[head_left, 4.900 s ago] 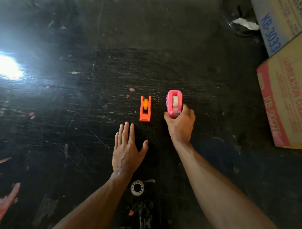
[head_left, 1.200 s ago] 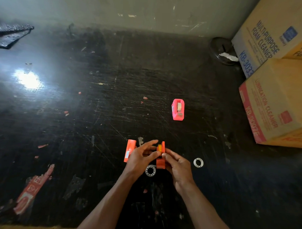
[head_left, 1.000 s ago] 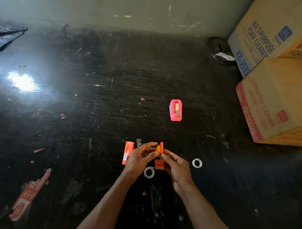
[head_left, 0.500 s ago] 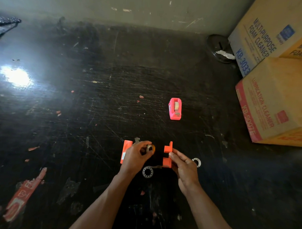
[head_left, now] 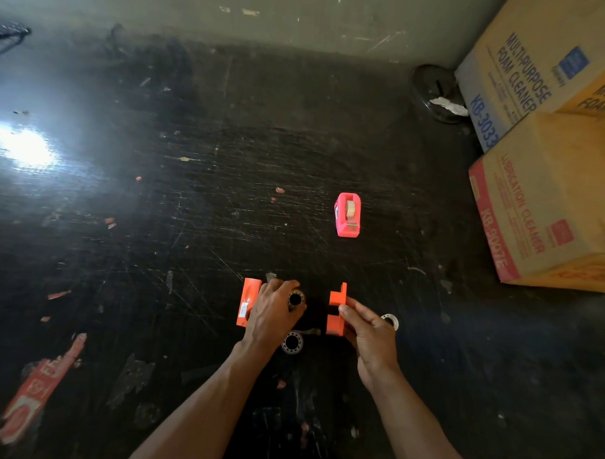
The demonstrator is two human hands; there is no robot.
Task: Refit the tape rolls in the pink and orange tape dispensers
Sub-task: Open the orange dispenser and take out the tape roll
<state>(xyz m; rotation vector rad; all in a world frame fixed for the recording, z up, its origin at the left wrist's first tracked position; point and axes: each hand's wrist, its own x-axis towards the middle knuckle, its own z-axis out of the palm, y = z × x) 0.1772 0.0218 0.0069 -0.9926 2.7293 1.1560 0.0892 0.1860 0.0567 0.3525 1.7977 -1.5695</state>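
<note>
The pink tape dispenser (head_left: pixel 347 214) stands alone on the dark floor with a pale tape roll inside it. The orange dispenser is split in two. One half (head_left: pixel 248 302) lies flat to the left, partly under my left hand (head_left: pixel 272 312). The other half (head_left: pixel 336 309) is upright in my right hand (head_left: pixel 368 329), pinched by thumb and fingers. Between thumb and fingertips my left hand holds a small brownish tape roll (head_left: pixel 296 299), its dark hole facing up. A gap separates the roll from the held half.
A clear ring with holes (head_left: pixel 292 342) lies on the floor between my wrists, and a white ring (head_left: pixel 390 321) lies just right of my right hand. Cardboard boxes (head_left: pixel 549 200) stand at the right, with a dark round lid (head_left: pixel 436 93) behind them. Red scraps litter the floor at left.
My hands have drawn apart: the left took the small tape roll out to the left, the right kept the orange half. Earlier both were together on that half.
</note>
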